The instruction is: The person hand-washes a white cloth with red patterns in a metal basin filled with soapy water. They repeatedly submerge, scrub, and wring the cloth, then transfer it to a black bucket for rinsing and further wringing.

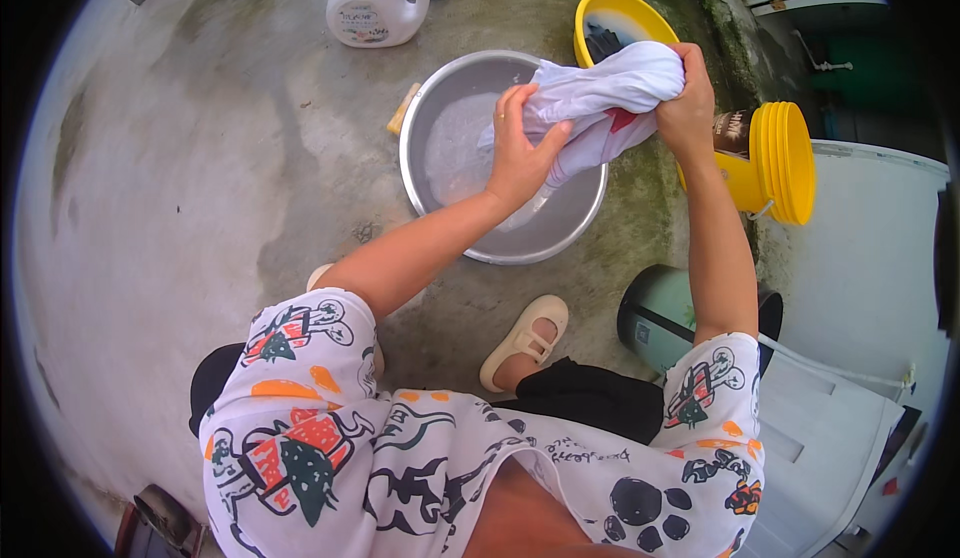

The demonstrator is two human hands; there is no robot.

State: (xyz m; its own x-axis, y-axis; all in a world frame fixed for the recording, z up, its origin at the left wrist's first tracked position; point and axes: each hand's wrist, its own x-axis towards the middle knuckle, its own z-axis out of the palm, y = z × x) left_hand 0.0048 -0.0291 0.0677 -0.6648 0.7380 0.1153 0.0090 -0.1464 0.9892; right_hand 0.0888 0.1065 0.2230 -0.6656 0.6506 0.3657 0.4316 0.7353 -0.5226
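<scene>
A wet white garment (600,93) with a red patch hangs bunched over the right side of a round metal basin (409,160). My right hand (688,104) grips its far right end, fingers wrapped round the gathered cloth. On the left end of the bundle lies my left hand (525,149), thumb and fingers spread to either side of the fabric in a loose hold. Part of the cloth trails down into the cloudy water (457,157). My left palm and the cloth beneath it are hidden.
Beyond the basin stand a white detergent jug (375,3) and a yellow basin (630,3) holding dark cloth. A yellow bucket (780,160) lies tipped at the right, near a green bin (660,318). Something yellowish (405,108) touches the metal basin's left side. My shoe (525,340) is on the concrete floor (187,183).
</scene>
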